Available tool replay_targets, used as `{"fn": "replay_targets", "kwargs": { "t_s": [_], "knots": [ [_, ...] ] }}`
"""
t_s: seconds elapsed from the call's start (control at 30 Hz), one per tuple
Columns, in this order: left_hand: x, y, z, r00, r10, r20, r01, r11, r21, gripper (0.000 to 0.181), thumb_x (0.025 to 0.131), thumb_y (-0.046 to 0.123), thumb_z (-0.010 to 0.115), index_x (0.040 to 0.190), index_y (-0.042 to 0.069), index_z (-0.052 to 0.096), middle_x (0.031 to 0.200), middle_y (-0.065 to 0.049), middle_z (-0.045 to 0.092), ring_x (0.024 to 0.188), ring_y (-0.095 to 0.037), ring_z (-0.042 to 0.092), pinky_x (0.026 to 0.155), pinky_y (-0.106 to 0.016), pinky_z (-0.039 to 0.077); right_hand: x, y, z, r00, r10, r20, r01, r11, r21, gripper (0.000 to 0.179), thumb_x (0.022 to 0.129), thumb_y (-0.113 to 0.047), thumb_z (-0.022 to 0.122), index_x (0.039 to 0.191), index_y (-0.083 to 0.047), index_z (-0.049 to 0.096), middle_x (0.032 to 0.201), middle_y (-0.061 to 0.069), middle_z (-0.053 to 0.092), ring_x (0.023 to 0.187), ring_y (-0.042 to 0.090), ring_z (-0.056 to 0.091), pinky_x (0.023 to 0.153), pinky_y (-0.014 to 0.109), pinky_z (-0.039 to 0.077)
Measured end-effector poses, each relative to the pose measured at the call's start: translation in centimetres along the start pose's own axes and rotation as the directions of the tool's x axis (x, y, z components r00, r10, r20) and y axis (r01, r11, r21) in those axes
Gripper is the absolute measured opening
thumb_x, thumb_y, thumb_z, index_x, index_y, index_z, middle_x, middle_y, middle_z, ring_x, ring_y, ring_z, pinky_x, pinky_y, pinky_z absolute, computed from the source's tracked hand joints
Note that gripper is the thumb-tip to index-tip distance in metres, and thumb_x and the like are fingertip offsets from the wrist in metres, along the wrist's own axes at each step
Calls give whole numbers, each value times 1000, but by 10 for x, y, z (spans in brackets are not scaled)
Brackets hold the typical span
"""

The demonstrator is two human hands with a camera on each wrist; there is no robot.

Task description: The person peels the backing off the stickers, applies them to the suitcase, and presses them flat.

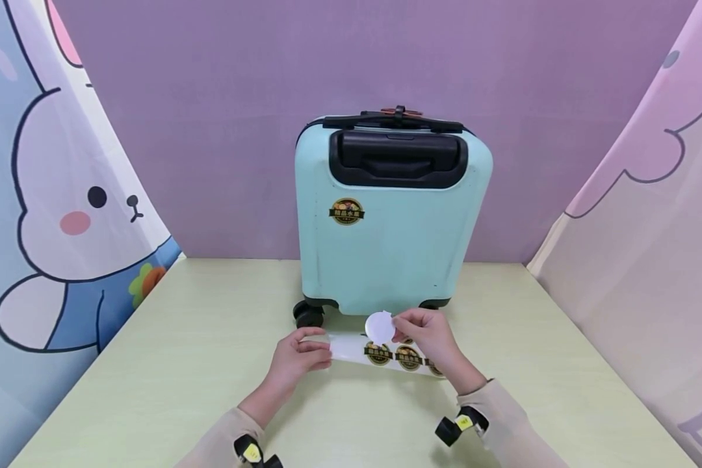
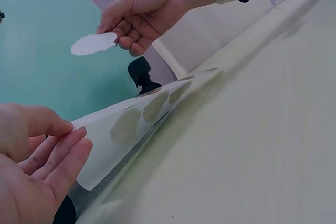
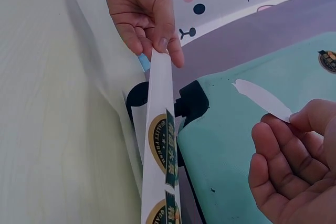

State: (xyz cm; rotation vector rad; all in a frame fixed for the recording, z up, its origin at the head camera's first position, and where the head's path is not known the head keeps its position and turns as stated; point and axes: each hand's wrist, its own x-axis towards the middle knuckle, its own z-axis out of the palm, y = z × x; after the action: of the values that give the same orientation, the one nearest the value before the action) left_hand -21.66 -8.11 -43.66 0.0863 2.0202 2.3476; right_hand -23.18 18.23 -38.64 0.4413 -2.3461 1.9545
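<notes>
My left hand (image 1: 295, 357) pinches the left end of a white sticker sheet (image 1: 345, 349), thumb above and fingers beneath. Several round black-and-gold stickers remain on the strip, which is lifted off the table at the held end in the left wrist view. Between thumb and fingertips, my right hand (image 1: 429, 335) holds one peeled sticker (image 1: 380, 327) by its edge, its plain white back toward the head camera. Behind both hands stands a mint-green suitcase (image 1: 386, 253), upright on its wheels. A matching sticker (image 1: 347, 212) is on the suitcase's upper left face.
The suitcase has a black handle recess (image 1: 398, 159) near its top and a black wheel (image 1: 308, 314) at lower left. It stands on a pale wooden table (image 1: 169, 364). A purple backdrop (image 1: 210, 130) rises behind, with printed cloth at both sides.
</notes>
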Motion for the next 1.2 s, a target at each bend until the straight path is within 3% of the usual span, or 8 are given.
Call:
{"fn": "replay_targets", "kwargs": {
  "t_s": [0.47,0.7,1.2],
  "knots": [
    [4,-12,-12,996,-58,70,54,997,56,54,85,-14,67,135,-12,47,96,-26,70,75,-26,72,72,-40,62,1,6,0,1000,-9,-7,9,1000,11,15,94,1,65,95,16,68,76,14,70,67,14,67,69,30,61],
    [7,-16,-18,988,-81,134,66,992,110,54,83,-12,68,133,-12,47,94,-24,70,79,-29,73,72,-42,62,2,7,0,1000,-1,-5,1,1000,-2,15,94,1,65,96,15,68,77,14,70,68,14,68,70,33,61],
    [10,-20,-22,974,-120,194,93,985,145,55,84,-12,66,133,-13,44,87,-27,70,74,-30,72,69,-42,62,1,6,0,1000,5,-4,-5,1000,0,16,94,0,65,95,15,68,77,16,70,67,16,69,72,39,61]
  ]
}}
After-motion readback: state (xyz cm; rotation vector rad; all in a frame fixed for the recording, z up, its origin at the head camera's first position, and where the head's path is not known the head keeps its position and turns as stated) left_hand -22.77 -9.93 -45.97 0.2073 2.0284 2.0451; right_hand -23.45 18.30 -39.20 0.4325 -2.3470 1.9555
